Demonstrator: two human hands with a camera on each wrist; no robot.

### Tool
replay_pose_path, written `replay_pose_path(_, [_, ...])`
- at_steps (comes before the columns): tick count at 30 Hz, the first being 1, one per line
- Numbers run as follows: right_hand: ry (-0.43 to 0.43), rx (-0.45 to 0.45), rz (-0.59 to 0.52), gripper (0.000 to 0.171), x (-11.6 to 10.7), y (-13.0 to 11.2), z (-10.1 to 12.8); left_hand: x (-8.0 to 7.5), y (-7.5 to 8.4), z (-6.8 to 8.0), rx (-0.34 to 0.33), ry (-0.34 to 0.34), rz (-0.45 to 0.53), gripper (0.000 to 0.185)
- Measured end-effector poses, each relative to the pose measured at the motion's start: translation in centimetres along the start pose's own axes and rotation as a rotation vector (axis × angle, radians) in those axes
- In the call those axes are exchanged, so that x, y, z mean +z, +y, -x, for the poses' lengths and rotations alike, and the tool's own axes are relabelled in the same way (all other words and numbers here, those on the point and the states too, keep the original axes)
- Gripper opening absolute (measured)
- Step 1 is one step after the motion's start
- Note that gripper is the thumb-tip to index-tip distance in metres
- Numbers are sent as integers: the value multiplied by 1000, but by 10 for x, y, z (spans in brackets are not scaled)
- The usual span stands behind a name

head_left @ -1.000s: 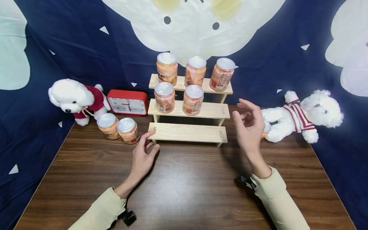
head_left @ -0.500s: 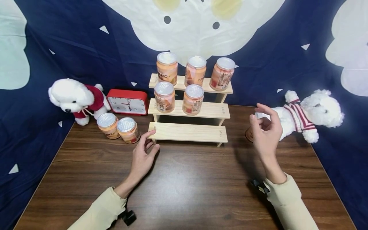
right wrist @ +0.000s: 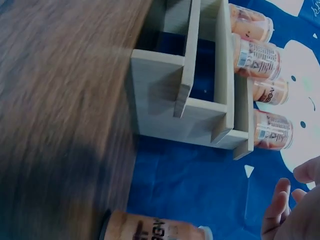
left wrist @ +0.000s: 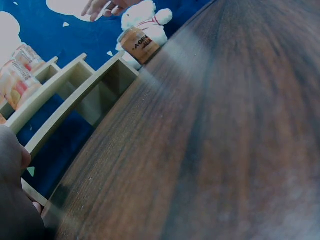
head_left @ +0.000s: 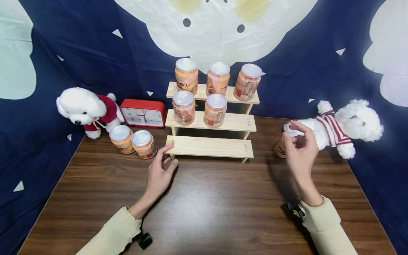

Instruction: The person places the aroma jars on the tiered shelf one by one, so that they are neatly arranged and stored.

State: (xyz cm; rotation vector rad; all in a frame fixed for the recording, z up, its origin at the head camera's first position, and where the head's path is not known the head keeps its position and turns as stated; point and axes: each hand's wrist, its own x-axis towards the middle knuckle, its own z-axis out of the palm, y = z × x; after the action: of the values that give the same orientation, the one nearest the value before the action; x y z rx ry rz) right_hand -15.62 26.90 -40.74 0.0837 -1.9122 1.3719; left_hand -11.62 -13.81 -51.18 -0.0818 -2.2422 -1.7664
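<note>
My left hand (head_left: 160, 177) touches the left end of a three-step wooden display stand (head_left: 210, 146), its index fingertip on the lowest step. In the head view my right hand (head_left: 302, 157) hovers over a jar (head_left: 279, 149) of orange fruit on the table, fingers curved and apart. The right wrist view shows that jar (right wrist: 155, 227) below the fingers, with a gap between. In the head view, three similar jars, one a jar (head_left: 218, 78) in the middle, stand on the top step. Two more, including a jar (head_left: 215, 110), stand on the middle step.
Two jars (head_left: 143, 144) stand side by side left of the stand, before a red clock (head_left: 143, 113) and a white plush dog (head_left: 83, 109). A white plush toy (head_left: 322, 131) in a striped shirt lies behind the right hand. A blue cloth (head_left: 280, 81) hangs behind the table.
My right hand has moved right, away from the stand, to above the jar by the plush toy. The left hand has stayed at the stand's left end.
</note>
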Motion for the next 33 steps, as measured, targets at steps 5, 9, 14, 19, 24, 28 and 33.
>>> replay_pose_path(5, [27, 35, 90, 38, -2, -4, 1, -1, -16, -1, 25, 6, 1, 56])
replay_pose_path(9, [43, 36, 159, 39, -7, 5, 0, -1, -9, 0, 36, 8, 8, 56])
replay_pose_path(14, [39, 39, 246, 41, -16, 23, 0, 0, 4, 1, 38, 17, 6, 57])
replay_pose_path(19, [36, 45, 319, 42, -22, 32, 1, 2, 2, 1, 47, 22, 16, 57])
replay_pose_path(24, [31, 66, 349, 45, -26, 37, 1, 2, -10, -1, 63, 18, 29, 57])
replay_pose_path(28, [15, 86, 409, 47, -29, 41, 0, 2, -20, -3, 65, 14, 22, 58])
replay_pose_path(33, [-27, 132, 483, 48, -31, 44, 0, 2, -16, -2, 65, 21, 31, 57])
